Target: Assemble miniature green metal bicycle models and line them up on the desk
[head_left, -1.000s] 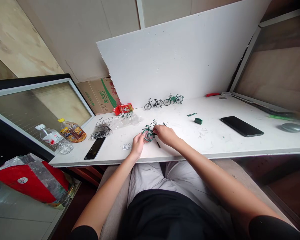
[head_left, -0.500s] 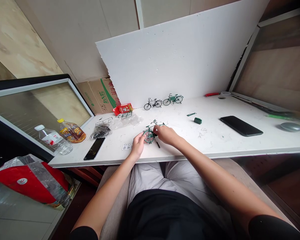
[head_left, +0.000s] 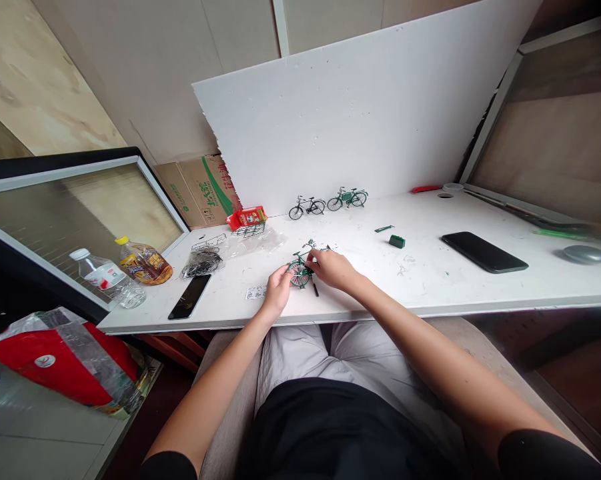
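A green model bicycle [head_left: 300, 272] stands near the table's front edge, between my two hands. My left hand [head_left: 279, 287] is closed on its rear wheel, thumb and fingers pinching the rim. At the frame, my right hand [head_left: 329, 268] is closed with its fingertips together; it covers the front wheel and part of the frame. Whether a small part sits in those fingertips is hidden. Below the bicycle lies a dark thin tool [head_left: 315, 288]. A printed paper slip [head_left: 255, 293] rests left of my left hand.
Behind stand a black model bicycle [head_left: 307, 208] and another green model bicycle [head_left: 347, 198]. A green block-shaped part [head_left: 397, 241] and a green strip [head_left: 385, 229] lie to the right, near a black phone [head_left: 484, 252]. Bottles [head_left: 144, 261], another phone [head_left: 189, 297] and bagged parts [head_left: 203, 261] are left.
Hardly anything differs. My right fingers have shifted slightly at the bicycle's frame, while my left hand keeps hold of the wheel.
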`<move>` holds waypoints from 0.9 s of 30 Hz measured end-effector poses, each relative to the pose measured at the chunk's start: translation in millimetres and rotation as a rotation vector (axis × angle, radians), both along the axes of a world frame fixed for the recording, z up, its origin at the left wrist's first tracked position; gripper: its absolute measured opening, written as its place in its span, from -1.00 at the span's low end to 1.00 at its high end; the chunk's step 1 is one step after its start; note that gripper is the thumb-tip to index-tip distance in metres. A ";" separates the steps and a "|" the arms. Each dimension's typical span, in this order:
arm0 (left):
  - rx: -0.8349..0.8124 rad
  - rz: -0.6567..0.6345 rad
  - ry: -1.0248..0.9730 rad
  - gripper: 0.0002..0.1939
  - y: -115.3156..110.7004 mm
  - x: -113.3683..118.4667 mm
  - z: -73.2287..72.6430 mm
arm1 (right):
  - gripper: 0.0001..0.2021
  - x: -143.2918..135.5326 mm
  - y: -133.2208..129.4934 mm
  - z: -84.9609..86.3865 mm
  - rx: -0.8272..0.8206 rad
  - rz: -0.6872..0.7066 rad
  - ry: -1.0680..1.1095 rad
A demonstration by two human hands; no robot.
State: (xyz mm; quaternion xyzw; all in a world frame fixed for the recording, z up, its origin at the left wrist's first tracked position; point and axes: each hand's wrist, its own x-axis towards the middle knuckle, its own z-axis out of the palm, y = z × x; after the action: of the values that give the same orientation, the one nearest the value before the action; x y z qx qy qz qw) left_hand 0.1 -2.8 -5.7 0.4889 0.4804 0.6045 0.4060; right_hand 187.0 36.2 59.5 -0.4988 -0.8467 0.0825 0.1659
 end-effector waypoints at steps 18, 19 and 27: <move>-0.003 -0.004 0.022 -0.67 0.1 0.2 -0.2 | -0.68 -4.1 -3.3 -5.3 0.077 0.012 -0.020; -0.005 -0.010 0.018 -0.65 0.3 0.4 -0.5 | -0.68 -4.5 -3.6 -5.6 0.074 0.011 -0.019; -0.018 -0.018 0.028 -0.60 0.5 1.5 -1.0 | -0.68 -6.0 -3.0 -8.9 0.085 0.024 -0.013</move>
State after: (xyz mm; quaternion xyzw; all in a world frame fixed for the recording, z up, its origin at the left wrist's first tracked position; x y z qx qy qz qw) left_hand 1.6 -2.3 -6.7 0.4979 0.4870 0.5895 0.4091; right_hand 180.9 33.2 50.6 -0.4817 -0.8564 0.0449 0.1804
